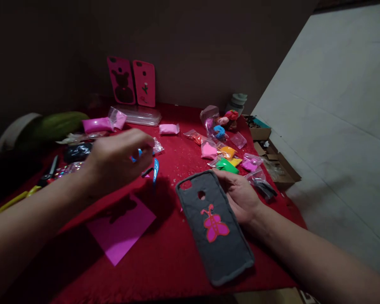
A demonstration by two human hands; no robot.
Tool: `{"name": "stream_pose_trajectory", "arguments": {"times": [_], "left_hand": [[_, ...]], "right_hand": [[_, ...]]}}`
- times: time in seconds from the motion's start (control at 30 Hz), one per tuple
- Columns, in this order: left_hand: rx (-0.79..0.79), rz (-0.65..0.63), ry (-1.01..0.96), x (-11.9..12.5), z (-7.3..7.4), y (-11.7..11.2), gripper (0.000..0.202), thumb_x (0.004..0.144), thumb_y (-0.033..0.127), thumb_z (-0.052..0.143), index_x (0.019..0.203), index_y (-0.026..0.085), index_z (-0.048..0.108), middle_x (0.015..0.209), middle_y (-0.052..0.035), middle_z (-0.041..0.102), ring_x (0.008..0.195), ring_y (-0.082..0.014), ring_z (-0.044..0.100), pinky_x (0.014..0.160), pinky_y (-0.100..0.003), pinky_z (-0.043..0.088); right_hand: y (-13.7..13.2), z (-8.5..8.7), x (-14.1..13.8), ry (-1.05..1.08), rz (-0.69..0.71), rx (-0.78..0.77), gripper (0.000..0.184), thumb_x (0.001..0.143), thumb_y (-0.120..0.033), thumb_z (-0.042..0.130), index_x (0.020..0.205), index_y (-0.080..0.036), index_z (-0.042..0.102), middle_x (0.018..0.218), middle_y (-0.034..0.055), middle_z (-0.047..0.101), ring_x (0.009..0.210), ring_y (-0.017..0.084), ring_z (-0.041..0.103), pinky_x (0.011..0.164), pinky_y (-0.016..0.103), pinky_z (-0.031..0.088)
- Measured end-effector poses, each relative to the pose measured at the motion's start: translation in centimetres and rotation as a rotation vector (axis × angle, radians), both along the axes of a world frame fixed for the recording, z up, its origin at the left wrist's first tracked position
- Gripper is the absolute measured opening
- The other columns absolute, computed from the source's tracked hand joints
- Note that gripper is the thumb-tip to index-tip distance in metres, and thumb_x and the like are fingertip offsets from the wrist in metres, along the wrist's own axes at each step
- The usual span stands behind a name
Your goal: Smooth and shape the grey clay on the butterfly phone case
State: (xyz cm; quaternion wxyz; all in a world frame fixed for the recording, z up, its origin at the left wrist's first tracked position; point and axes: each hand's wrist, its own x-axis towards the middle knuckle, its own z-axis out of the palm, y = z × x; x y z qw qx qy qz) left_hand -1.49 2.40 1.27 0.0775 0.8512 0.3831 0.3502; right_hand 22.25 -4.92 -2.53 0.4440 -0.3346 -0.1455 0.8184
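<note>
A dark grey phone case (213,236) with a pink and orange butterfly (215,226) on its back rests in my right hand (240,196), tilted above the red cloth. My left hand (123,158) is raised over the table with its fingers curled together. A bit of blue (136,156) shows by those fingers; whether they hold it I cannot tell. Below my left hand lies a pink sheet (126,230) with a dark cut-out shape on it. A blue modelling tool (156,170) lies just right of that hand.
Two pink decorated cases (145,83) lean on the back wall, with clear cases (139,115) before them. Small bags of coloured clay (227,165) lie at the right, near a lidded jar (238,102). Yellow-handled scissors (38,187) lie left. Cardboard boxes (281,169) stand beyond the right edge.
</note>
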Motion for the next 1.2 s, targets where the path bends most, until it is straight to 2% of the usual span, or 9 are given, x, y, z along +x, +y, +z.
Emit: {"name": "stream_pose_trajectory", "arguments": {"times": [0.03,0.1,0.2,0.23,0.33,0.5,0.8,1.0,1.2], "left_hand": [[0.024,0.029,-0.117,0.4,0.9,-0.7,0.009,0.087,0.021,0.052,0.087,0.024,0.061,0.084,0.0011,0.066,0.074,-0.0129,0.060,0.071,-0.028,0.053],[-0.188,-0.011,-0.526,1.7,2.5,-2.3,0.004,0.082,0.019,0.063,0.080,0.022,0.063,0.076,0.0010,0.068,0.067,-0.0143,0.066,0.062,-0.028,0.057],[-0.453,-0.120,-0.665,4.1,3.6,-4.2,0.012,0.082,0.012,0.061,0.073,0.020,0.064,0.073,-0.0003,0.070,0.060,-0.0145,0.067,0.054,-0.027,0.057],[-0.471,-0.137,-0.654,4.8,3.6,-4.6,0.012,0.081,0.013,0.063,0.072,0.020,0.065,0.069,0.0012,0.068,0.056,-0.0125,0.065,0.051,-0.025,0.055],[-0.434,-0.133,-0.568,6.0,2.5,-5.0,0.010,0.079,0.016,0.068,0.071,0.023,0.067,0.069,0.0051,0.066,0.061,-0.0092,0.061,0.055,-0.021,0.052],[-0.316,-0.028,-0.456,6.2,0.9,-5.7,0.005,0.079,0.023,0.068,0.076,0.026,0.066,0.074,0.0061,0.066,0.070,-0.0114,0.060,0.063,-0.024,0.051],[-0.132,0.058,-0.356,6.2,0.5,-6.6,0.004,0.082,0.028,0.068,0.080,0.030,0.065,0.077,0.0097,0.068,0.071,-0.0106,0.063,0.068,-0.024,0.053],[-0.013,-0.016,-0.297,6.0,0.4,-6.5,0.005,0.083,0.023,0.068,0.082,0.024,0.063,0.076,0.0078,0.069,0.070,-0.0083,0.063,0.065,-0.019,0.050],[0.008,-0.027,-0.245,6.1,0.3,-6.5,0.004,0.084,0.021,0.067,0.083,0.023,0.063,0.077,0.0074,0.069,0.070,-0.0076,0.062,0.067,-0.018,0.049]], "right_hand": [[-0.1,0.1,-0.1,0.003,-0.017,-0.011,0.033,0.089,-0.025,0.043,0.068,-0.015,0.067,0.060,0.0037,0.069,0.057,0.017,0.065,0.084,0.037,0.053],[-0.2,0.5,-0.5,0.011,-0.057,-0.038,0.041,0.092,-0.027,0.039,0.064,-0.015,0.066,0.056,0.0029,0.068,0.053,0.015,0.064,0.082,0.035,0.053],[-0.3,0.8,-0.8,0.009,-0.075,-0.099,0.045,0.094,-0.026,0.037,0.060,-0.015,0.065,0.053,0.0031,0.067,0.048,0.014,0.061,0.078,0.033,0.054],[-0.3,0.9,-0.9,0.006,-0.075,-0.115,0.044,0.094,-0.026,0.038,0.062,-0.014,0.065,0.053,0.0034,0.067,0.048,0.014,0.062,0.076,0.033,0.054],[-0.4,0.8,-0.9,0.007,-0.076,-0.106,0.036,0.092,-0.025,0.042,0.070,-0.013,0.068,0.058,0.0040,0.069,0.052,0.015,0.064,0.070,0.030,0.053],[-0.4,0.7,-0.9,0.046,-0.021,-0.096,0.035,0.092,-0.028,0.042,0.071,-0.015,0.066,0.060,0.0024,0.068,0.051,0.014,0.062,0.077,0.033,0.052],[-0.5,0.8,-1.0,0.045,-0.063,-0.124,0.028,0.089,-0.025,0.047,0.069,-0.017,0.065,0.059,-0.0008,0.067,0.054,0.012,0.061,0.076,0.029,0.049],[-0.6,0.9,-1.1,0.018,-0.043,-0.123,0.037,0.092,-0.026,0.042,0.066,-0.015,0.066,0.057,0.0010,0.068,0.052,0.013,0.061,0.072,0.029,0.050],[-0.6,0.5,-1.0,0.037,-0.029,-0.070,0.029,0.088,-0.026,0.048,0.069,-0.016,0.067,0.060,0.0006,0.069,0.054,0.014,0.062,0.077,0.032,0.051]]}}
